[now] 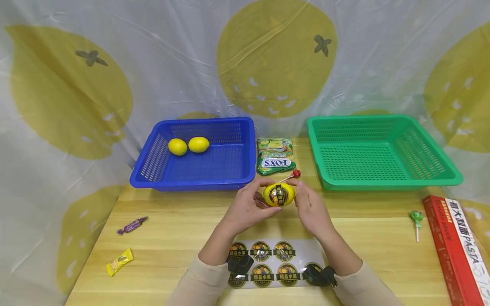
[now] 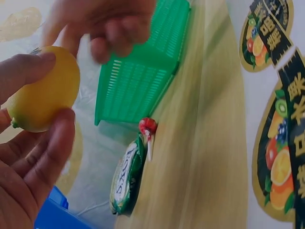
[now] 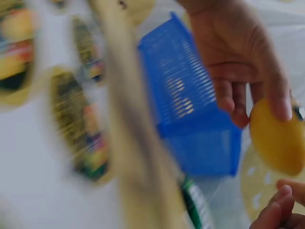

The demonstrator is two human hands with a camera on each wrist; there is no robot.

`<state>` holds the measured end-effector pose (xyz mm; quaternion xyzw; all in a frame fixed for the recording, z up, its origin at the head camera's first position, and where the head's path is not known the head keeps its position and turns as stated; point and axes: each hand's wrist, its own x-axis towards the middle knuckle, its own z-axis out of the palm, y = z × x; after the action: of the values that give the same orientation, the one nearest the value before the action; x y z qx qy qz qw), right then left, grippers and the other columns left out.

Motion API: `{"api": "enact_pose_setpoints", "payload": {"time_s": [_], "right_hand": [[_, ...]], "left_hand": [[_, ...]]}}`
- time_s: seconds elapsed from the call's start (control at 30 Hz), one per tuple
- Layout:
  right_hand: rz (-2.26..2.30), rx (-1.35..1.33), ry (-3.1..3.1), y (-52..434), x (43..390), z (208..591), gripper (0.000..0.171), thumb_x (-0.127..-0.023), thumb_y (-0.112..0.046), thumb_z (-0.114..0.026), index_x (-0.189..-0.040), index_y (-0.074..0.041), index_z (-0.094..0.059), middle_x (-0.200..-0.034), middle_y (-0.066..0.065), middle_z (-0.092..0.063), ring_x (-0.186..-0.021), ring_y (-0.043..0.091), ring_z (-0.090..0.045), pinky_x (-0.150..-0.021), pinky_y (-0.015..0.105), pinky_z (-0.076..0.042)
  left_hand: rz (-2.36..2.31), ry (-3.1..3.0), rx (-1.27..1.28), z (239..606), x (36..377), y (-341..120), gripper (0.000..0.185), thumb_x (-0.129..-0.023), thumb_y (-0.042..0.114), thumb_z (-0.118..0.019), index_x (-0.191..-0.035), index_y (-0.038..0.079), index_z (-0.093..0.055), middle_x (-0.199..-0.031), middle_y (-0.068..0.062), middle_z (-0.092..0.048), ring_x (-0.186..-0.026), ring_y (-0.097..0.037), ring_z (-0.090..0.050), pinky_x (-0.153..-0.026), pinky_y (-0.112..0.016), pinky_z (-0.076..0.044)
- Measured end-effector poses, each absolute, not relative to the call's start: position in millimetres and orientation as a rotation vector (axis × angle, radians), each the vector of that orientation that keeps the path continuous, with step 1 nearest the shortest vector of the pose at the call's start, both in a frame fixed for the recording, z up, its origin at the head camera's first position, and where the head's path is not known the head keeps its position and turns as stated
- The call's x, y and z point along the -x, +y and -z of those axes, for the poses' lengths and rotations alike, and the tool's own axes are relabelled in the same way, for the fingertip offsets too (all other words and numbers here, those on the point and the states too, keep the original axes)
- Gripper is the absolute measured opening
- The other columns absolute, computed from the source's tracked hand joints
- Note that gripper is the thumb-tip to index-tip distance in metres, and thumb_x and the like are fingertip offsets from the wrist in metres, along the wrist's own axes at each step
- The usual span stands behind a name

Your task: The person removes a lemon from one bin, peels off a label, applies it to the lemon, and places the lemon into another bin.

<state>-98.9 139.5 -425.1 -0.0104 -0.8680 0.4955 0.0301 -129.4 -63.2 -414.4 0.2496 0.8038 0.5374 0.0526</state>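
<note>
My left hand (image 1: 245,209) holds a yellow lemon (image 2: 50,90) between thumb and fingers, above the table. A round black and gold fruit sticker (image 1: 278,195) lies on the lemon's upper side in the head view. At the lemon's right end is my right hand (image 1: 313,209), fingers loosely bent and pinching nothing; whether a fingertip touches the peel I cannot tell. Beneath both wrists lies a sheet of round stickers (image 1: 311,248), partly covered by the arms and wrist cameras. Just beyond the held lemon lie a red lollipop (image 1: 296,174) and a green FOX'S bag (image 1: 274,154).
A blue basket (image 1: 191,184) with two lemons (image 1: 198,144) stands back left, a green basket (image 1: 394,183) back right. A purple wrapped candy (image 1: 132,225) and a yellow one (image 1: 119,262) lie left. On the right are a green lollipop (image 1: 416,216) and a red pasta box (image 1: 449,248).
</note>
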Motion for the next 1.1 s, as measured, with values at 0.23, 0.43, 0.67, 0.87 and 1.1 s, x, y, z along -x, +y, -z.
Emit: {"api": "enact_pose_setpoints", "payload": {"time_s": [0.23,0.43,0.67,0.87,1.1], "right_hand": [[-1.458,0.375,-2.486,176.9,75.6,439.8,0.035,-0.105,-0.033,-0.057,-0.137,-0.019,-0.059,-0.085,0.002,-0.055,-0.07,0.011,-0.049,-0.059,0.022,-0.045],[-1.465,0.658,-2.335,220.3,77.7,431.7,0.053,-0.101,-0.043,-0.06,-0.148,-0.027,-0.045,-0.091,-0.002,-0.042,-0.072,0.011,-0.045,-0.058,0.023,-0.04],[-1.499,0.819,-2.272,249.3,87.3,430.3,0.068,-0.098,-0.053,-0.059,-0.157,-0.034,-0.029,-0.096,-0.002,-0.038,-0.077,0.017,-0.039,-0.062,0.027,-0.038],[-1.546,0.9,-2.273,256.6,93.1,431.6,0.071,-0.098,-0.055,-0.058,-0.158,-0.034,-0.028,-0.098,-0.003,-0.036,-0.082,0.017,-0.037,-0.065,0.027,-0.038],[-1.563,0.909,-2.271,257.5,93.9,436.9,0.07,-0.097,-0.056,-0.058,-0.157,-0.036,-0.028,-0.103,-0.005,-0.039,-0.086,0.015,-0.042,-0.064,0.026,-0.041]], "left_hand": [[-1.546,2.475,-0.633,418.6,130.5,-64.9,0.063,-0.076,0.018,-0.091,-0.13,0.019,-0.058,-0.12,0.0,-0.066,-0.088,-0.014,-0.066,-0.076,-0.024,-0.06],[-1.537,2.51,-0.632,422.1,130.9,-64.1,0.065,-0.077,0.02,-0.091,-0.134,0.027,-0.06,-0.127,0.003,-0.063,-0.089,-0.016,-0.065,-0.078,-0.022,-0.058],[-1.525,2.491,-0.689,426.0,129.6,-59.7,0.062,-0.078,0.02,-0.09,-0.134,0.025,-0.063,-0.128,-0.001,-0.06,-0.087,-0.015,-0.066,-0.076,-0.021,-0.059],[-1.516,2.492,-0.678,428.1,128.8,-58.2,0.061,-0.078,0.022,-0.09,-0.132,0.025,-0.062,-0.127,0.001,-0.061,-0.085,-0.013,-0.065,-0.075,-0.021,-0.059],[-1.511,2.525,-0.678,428.3,128.8,-57.1,0.059,-0.078,0.023,-0.09,-0.13,0.025,-0.061,-0.123,0.001,-0.062,-0.078,-0.011,-0.064,-0.072,-0.023,-0.058]]}}
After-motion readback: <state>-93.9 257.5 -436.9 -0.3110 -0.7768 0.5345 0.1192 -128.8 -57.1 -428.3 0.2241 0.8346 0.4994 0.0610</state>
